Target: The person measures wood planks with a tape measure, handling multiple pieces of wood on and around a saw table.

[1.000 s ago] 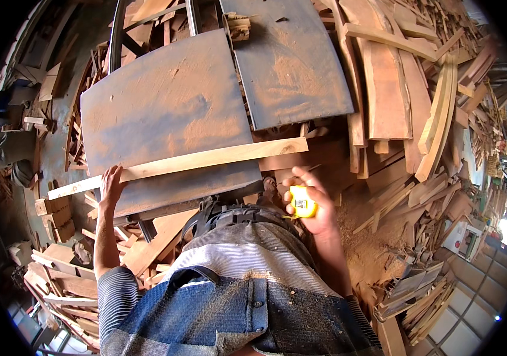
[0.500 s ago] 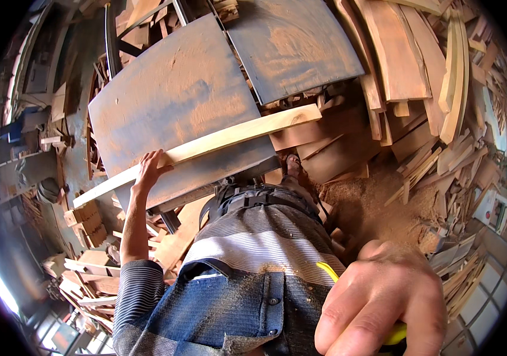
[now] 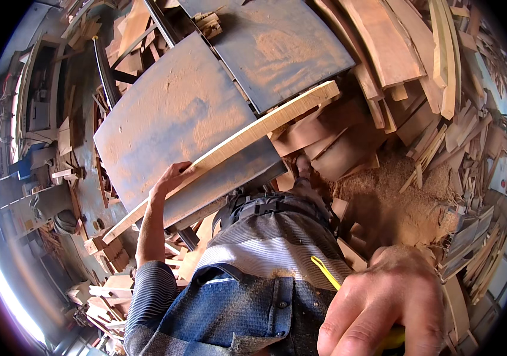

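Note:
My left hand (image 3: 173,178) is closed around a long, pale wooden board (image 3: 253,135), fingers over its far edge. The board lies slantwise above a metal machine table (image 3: 170,110) dusted with sawdust, its far right end passing the table's edge. Close to the camera at the lower right, my right hand (image 3: 384,305) is curled with its knuckles up. In it is a yellow thing (image 3: 393,339), mostly hidden by the fingers. A narrow yellow strip (image 3: 326,273) sticks out to the left of that hand; its exact kind cannot be made out.
A second metal table panel (image 3: 277,44) adjoins the first across a narrow gap. Thick reddish planks (image 3: 381,38) are stacked at the upper right. Sawdust (image 3: 399,199) and offcuts cover the floor on the right. Short wood blocks (image 3: 108,252) and scraps lie at the left.
The board has tilted: its right end is farther away and its left end nearer. My left hand has shifted right along with it. The right hand keeps its curled hold nearly in place.

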`<state>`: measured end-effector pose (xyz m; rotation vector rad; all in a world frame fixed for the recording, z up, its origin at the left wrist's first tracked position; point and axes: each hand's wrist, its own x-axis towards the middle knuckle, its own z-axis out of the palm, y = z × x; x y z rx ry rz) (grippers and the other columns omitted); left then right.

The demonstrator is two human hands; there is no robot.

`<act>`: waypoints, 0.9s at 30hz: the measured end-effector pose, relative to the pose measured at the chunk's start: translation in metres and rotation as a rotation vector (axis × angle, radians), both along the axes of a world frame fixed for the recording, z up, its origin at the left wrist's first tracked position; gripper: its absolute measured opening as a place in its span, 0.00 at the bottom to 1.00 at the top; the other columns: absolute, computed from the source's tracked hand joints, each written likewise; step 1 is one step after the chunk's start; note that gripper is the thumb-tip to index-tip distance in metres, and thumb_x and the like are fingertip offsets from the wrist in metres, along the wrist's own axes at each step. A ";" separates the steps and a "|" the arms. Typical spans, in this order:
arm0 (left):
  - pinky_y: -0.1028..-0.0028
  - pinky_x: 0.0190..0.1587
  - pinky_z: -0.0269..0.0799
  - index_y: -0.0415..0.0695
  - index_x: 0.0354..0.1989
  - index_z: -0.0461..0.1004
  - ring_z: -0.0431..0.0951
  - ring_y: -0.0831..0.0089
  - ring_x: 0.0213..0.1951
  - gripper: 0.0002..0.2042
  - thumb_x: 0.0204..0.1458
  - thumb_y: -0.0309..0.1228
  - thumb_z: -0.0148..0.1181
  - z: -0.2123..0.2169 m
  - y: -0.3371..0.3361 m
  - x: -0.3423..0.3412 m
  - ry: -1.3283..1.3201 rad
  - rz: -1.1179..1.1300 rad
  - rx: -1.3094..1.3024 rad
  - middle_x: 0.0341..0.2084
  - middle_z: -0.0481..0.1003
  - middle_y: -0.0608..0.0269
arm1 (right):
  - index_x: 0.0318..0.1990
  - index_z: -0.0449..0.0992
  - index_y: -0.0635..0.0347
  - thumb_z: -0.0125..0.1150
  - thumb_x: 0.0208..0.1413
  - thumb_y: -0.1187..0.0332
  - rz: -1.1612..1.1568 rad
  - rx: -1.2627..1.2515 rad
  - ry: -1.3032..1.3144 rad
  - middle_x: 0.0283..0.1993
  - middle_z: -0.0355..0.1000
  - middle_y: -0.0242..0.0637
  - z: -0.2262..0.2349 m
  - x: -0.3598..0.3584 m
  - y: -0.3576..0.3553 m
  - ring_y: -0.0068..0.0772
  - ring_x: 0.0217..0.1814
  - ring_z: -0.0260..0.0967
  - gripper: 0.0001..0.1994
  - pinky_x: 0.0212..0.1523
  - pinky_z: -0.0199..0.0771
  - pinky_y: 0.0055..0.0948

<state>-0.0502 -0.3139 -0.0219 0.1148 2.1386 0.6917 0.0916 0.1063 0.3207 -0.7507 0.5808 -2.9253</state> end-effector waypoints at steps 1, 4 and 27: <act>0.65 0.55 0.69 0.37 0.57 0.75 0.76 0.67 0.51 0.28 0.64 0.52 0.57 -0.001 -0.004 0.002 -0.008 0.016 0.031 0.48 0.80 0.56 | 0.35 0.85 0.57 0.60 0.61 0.74 0.128 -0.002 0.043 0.38 0.77 0.53 -0.009 0.006 0.013 0.35 0.26 0.73 0.07 0.25 0.74 0.27; 0.66 0.54 0.70 0.37 0.56 0.76 0.77 0.66 0.50 0.28 0.64 0.52 0.57 -0.005 -0.009 0.003 -0.025 0.050 0.097 0.48 0.81 0.56 | 0.41 0.84 0.59 0.64 0.57 0.74 0.244 0.084 0.111 0.40 0.77 0.49 -0.002 -0.024 0.021 0.34 0.29 0.74 0.06 0.28 0.74 0.27; 0.77 0.39 0.75 0.38 0.46 0.78 0.76 0.81 0.36 0.15 0.68 0.39 0.55 0.070 0.180 0.064 -0.388 0.480 0.763 0.35 0.79 0.67 | 0.74 0.52 0.63 0.70 0.52 0.55 0.290 1.261 -0.571 0.61 0.64 0.55 -0.242 -0.065 -0.011 0.41 0.48 0.75 0.46 0.48 0.78 0.34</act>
